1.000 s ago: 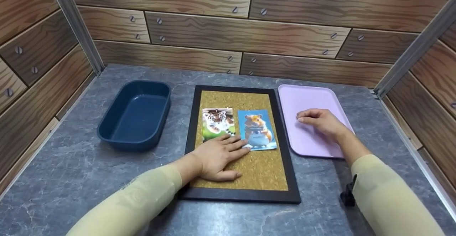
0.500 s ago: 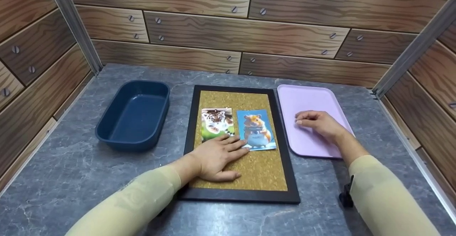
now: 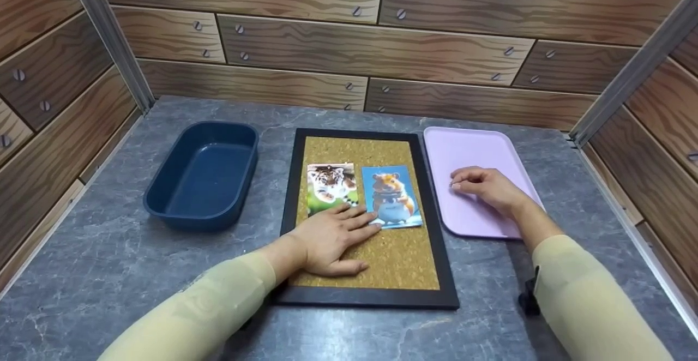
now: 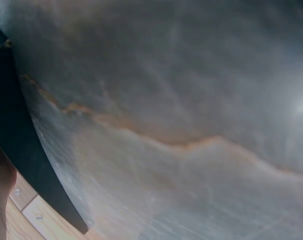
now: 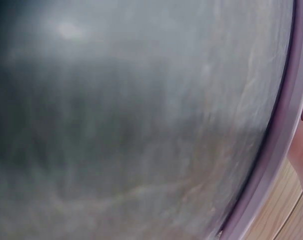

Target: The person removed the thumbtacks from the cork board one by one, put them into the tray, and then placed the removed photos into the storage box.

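A black-framed cork board [image 3: 381, 263] lies in the middle of the grey table. Two picture cards lie on it: a tiger card [image 3: 331, 185] on the left and a hamster card [image 3: 391, 194] beside it. My left hand [image 3: 332, 236] rests flat on the cork, fingers straight, fingertips touching the lower edges of both cards. My right hand [image 3: 482, 185] rests on the lilac tray [image 3: 469, 145] to the right, fingers loosely curled, holding nothing. The wrist views show only blurred table surface, the frame's edge [image 4: 21, 150] and the tray's rim [image 5: 271, 165].
A dark blue tub [image 3: 204, 173] stands left of the board, with nothing in it. Wood-pattern walls close in the table at the back and on both sides. A small black clip [image 3: 528, 298] sits by my right sleeve.
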`<state>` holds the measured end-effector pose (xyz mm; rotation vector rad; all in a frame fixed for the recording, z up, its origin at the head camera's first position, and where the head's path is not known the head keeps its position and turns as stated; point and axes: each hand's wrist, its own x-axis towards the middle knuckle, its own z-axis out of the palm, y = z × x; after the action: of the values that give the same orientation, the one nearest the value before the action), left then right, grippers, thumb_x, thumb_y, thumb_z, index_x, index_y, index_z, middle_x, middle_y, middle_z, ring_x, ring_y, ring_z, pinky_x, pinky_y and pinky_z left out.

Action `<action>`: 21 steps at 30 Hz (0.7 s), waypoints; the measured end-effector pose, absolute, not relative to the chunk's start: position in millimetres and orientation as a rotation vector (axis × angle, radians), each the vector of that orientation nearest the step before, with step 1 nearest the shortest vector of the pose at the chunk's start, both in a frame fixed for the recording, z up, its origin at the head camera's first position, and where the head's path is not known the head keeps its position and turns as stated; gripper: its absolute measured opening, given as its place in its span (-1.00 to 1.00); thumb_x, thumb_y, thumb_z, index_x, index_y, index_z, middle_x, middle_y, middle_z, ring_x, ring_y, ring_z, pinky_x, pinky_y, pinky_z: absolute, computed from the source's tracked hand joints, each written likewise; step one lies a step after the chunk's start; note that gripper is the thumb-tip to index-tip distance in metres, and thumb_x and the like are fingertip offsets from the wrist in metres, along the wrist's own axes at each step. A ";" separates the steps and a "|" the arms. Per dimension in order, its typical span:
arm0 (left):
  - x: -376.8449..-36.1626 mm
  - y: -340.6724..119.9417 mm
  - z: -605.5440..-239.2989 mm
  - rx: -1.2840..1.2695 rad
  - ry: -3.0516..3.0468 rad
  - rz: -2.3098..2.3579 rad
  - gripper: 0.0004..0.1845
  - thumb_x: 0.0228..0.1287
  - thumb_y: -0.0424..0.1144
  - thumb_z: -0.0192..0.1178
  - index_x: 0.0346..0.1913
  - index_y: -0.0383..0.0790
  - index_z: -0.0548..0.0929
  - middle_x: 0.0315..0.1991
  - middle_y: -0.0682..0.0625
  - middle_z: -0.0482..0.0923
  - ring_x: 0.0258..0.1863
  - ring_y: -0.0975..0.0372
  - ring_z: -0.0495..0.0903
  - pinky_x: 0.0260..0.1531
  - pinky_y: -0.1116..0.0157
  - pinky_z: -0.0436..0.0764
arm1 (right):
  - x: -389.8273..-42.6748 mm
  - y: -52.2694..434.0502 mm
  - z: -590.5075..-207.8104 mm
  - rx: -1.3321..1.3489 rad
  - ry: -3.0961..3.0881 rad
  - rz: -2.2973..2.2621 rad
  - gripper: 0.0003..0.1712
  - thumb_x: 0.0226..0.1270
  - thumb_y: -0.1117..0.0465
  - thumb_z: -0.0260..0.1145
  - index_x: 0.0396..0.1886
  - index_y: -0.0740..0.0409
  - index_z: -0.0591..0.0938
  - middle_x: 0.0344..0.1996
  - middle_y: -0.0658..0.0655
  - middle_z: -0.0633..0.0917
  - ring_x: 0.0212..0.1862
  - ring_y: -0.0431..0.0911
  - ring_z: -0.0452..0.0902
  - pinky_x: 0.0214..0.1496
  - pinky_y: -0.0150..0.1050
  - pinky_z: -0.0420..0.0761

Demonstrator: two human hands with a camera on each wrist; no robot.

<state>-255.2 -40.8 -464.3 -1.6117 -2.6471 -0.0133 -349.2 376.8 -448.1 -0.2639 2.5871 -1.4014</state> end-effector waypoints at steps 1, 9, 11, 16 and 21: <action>-255.3 -40.8 -464.3 -1.613 -2.650 -0.017 -0.12 0.61 0.39 -0.25 0.73 -0.08 0.07 0.71 -0.09 0.01 0.68 0.00 0.01 0.63 0.02 0.06 | -349.2 376.6 -447.8 -0.264 2.588 -1.399 -0.64 0.48 0.19 0.45 0.06 0.42 0.73 0.35 0.29 0.60 0.27 -0.21 0.44 0.22 -0.51 0.33; -255.1 -40.8 -464.2 -1.614 -2.638 -0.021 -0.13 0.61 0.38 -0.24 0.73 -0.09 0.09 0.71 -0.09 0.03 0.68 -0.01 0.03 0.62 0.01 0.08 | -349.7 375.3 -448.0 -0.273 2.599 -1.381 -0.64 0.48 0.20 0.45 0.06 0.43 0.73 0.35 0.31 0.60 0.39 -0.01 0.40 0.34 -0.47 0.26; -255.0 -40.8 -464.5 -1.614 -2.639 -0.022 -0.13 0.61 0.38 -0.24 0.73 -0.09 0.09 0.71 -0.09 0.03 0.68 -0.01 0.03 0.62 0.01 0.08 | -349.8 375.1 -448.3 -0.274 2.603 -1.377 -0.64 0.47 0.20 0.45 0.06 0.43 0.73 0.35 0.30 0.60 0.41 0.02 0.39 0.36 -0.46 0.24; -254.6 -41.1 -464.7 -1.611 -2.634 -0.019 -0.13 0.62 0.38 -0.24 0.73 -0.10 0.10 0.70 -0.10 0.04 0.67 -0.02 0.04 0.62 0.00 0.10 | -350.2 374.9 -449.8 -0.273 2.596 -1.393 -0.63 0.47 0.21 0.46 0.07 0.44 0.73 0.34 0.32 0.60 0.39 -0.01 0.40 0.33 -0.51 0.26; -254.8 -41.4 -464.8 -1.609 -2.631 -0.020 -0.13 0.62 0.38 -0.23 0.73 -0.10 0.11 0.70 -0.10 0.05 0.67 -0.01 0.04 0.62 0.01 0.10 | -350.4 375.1 -450.5 -0.277 2.604 -1.389 -0.64 0.47 0.21 0.46 0.05 0.43 0.73 0.34 0.31 0.60 0.31 -0.11 0.42 0.15 -0.51 0.38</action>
<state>-254.8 -41.4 -464.8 -1.6088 -2.6307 -0.0203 -350.4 375.1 -450.5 -0.2767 2.6044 -1.3886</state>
